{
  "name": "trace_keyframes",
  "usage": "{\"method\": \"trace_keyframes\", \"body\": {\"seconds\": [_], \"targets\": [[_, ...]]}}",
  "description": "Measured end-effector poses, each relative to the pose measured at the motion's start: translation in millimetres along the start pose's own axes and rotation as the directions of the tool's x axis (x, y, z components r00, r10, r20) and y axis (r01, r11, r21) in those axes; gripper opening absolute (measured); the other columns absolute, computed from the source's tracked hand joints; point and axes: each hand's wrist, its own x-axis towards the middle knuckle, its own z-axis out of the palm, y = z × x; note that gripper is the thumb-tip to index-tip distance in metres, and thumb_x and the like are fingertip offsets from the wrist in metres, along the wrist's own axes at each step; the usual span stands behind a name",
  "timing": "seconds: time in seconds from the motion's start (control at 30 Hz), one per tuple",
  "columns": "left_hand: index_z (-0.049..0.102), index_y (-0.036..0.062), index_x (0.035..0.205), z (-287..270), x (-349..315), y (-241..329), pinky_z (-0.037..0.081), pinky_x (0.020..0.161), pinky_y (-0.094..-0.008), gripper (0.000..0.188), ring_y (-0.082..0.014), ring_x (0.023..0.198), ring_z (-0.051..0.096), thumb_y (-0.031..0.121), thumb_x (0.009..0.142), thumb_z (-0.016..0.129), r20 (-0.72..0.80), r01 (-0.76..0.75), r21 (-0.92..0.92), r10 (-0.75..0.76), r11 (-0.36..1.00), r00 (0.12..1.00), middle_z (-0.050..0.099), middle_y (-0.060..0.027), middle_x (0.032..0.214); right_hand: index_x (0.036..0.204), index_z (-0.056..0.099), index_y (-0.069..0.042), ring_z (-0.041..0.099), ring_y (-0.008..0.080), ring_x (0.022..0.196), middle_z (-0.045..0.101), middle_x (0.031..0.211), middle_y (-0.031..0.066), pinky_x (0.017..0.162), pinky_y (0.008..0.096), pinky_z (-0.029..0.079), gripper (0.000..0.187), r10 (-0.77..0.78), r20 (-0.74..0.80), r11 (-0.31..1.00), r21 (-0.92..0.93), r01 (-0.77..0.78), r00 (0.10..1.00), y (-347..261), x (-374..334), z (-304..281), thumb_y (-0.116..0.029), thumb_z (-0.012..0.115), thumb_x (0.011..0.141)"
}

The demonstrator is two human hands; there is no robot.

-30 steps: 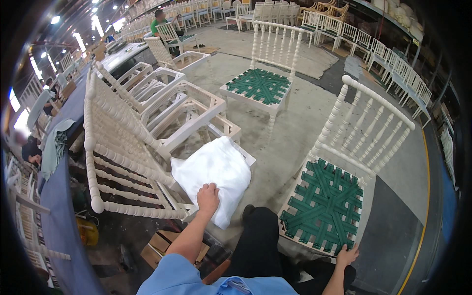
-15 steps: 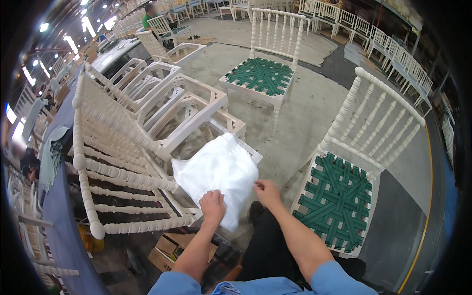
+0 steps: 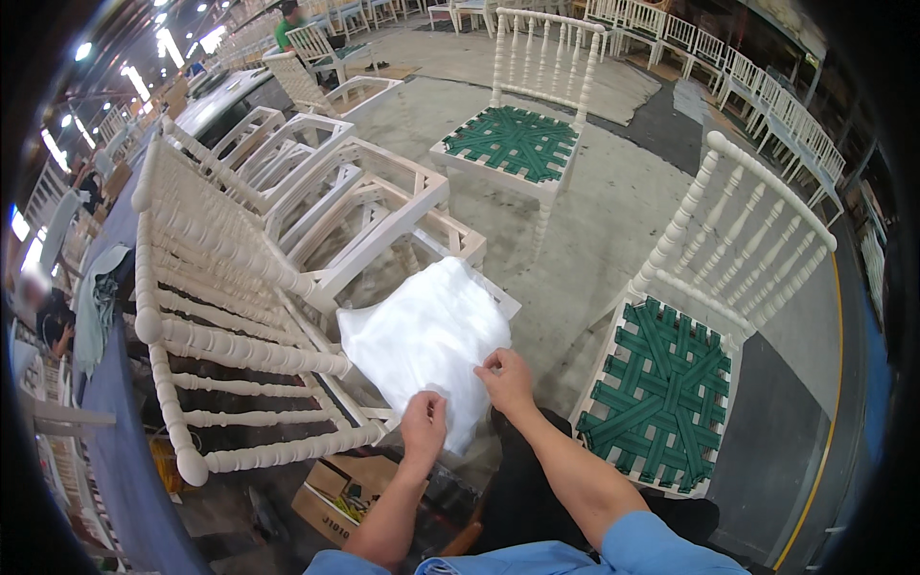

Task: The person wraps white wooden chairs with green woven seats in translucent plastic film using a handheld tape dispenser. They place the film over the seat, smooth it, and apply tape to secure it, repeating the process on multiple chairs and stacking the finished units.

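Note:
A white plastic bag (image 3: 422,335) lies over the near end of a stack of white spindle-back chair frames (image 3: 268,278). My left hand (image 3: 425,428) pinches the bag's near lower edge. My right hand (image 3: 505,377) grips the bag's right edge, just beside the left hand. Both forearms come up from the bottom in blue sleeves. My dark trouser leg (image 3: 517,489) shows below the hands.
A white chair with a green woven seat (image 3: 659,393) stands at my right, another one (image 3: 513,142) further ahead. A cardboard box (image 3: 331,494) sits on the floor under the stack. More white chairs line the back, and a person in green (image 3: 287,19) stands far off.
My right hand came up from beside the right chair's seat onto the bag's right edge. My left hand slid lower along the bag's near edge.

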Motion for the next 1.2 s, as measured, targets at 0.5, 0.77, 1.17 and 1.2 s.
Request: {"method": "trace_keyframes", "body": {"seconds": [0.5,0.77,1.17,1.2], "targets": [[0.055,0.0012,0.150,40,-79,28,0.047,0.111,-0.0469,0.053,-0.0380,0.135,0.059,0.020,0.103,0.068,0.539,-0.028,-0.120,0.089,0.992,0.837,0.061,-0.0221,0.146,0.100,0.068,-0.003,0.071,0.0391,0.085,0.073,0.090,0.0192,0.077,0.0451,0.055,0.021,-0.081,0.255,0.996,0.052,0.069,0.964,-64,-14,-5,-0.021,0.076,0.093],[0.033,-0.0051,0.163,48,-2,25,0.024,0.128,-0.0532,0.082,-0.0459,0.152,0.036,0.034,0.099,0.068,0.065,-0.282,0.433,0.283,0.856,0.957,0.043,-0.0305,0.161,0.099,0.061,-0.006,0.052,0.0079,0.077,0.057,0.082,-0.0022,0.068,0.0294,0.045,0.011,-0.532,0.341,0.736,0.639,0.224,0.775,-251,-6,20,-0.015,0.066,0.104],[0.021,0.0274,0.172,-32,-38,17,0.026,0.129,-0.0559,0.099,-0.0431,0.160,0.029,0.037,0.094,0.082,0.553,0.461,-0.680,-0.015,0.570,0.833,0.018,-0.0242,0.177,0.110,0.066,-0.009,0.053,0.0062,0.088,0.058,0.097,-0.0050,0.079,0.0245,0.044,0.004,-0.097,-0.197,0.414,0.883,0.220,0.976,-214,-40,-217,-0.009,0.063,0.107],[0.030,0.0247,0.170,-20,-59,30,0.024,0.129,-0.0589,0.094,-0.0453,0.160,0.027,0.041,0.093,0.082,0.633,0.513,-0.727,0.155,0.457,0.759,0.019,-0.0232,0.177,0.111,0.065,-0.008,0.053,0.0067,0.090,0.058,0.098,-0.0047,0.082,0.0248,0.045,0.005,-0.029,-0.274,0.454,0.853,0.257,0.961,-176,-51,-246,-0.007,0.064,0.106]]}}
